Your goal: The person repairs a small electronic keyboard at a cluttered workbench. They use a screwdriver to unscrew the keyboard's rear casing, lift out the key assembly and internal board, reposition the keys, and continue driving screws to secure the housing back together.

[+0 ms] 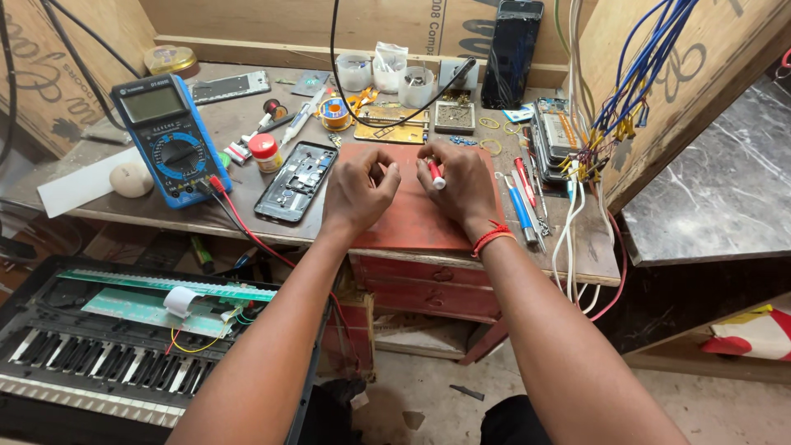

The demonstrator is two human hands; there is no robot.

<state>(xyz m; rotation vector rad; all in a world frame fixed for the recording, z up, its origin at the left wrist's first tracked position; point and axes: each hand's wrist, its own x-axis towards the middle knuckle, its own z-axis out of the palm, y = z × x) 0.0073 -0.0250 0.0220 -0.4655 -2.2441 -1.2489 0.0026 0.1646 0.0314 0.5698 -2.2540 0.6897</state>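
An opened electronic keyboard (124, 338) sits low at the left, below the workbench (247, 124). On the bench, a blue multimeter (170, 140) stands left, its red and black leads trailing down; beside it lies an opened phone frame (297, 181). The left hand (360, 191) rests on a red mat (412, 218), fingers curled loosely, apparently holding nothing. Just right of it, the right hand (465, 185) pinches a small red-and-white screwdriver (433, 173), tilted, its long axis running from upper left down to lower right, white end lowest. Blue-handled tools (521, 206) and hanging wires (610, 107) crowd the right edge.
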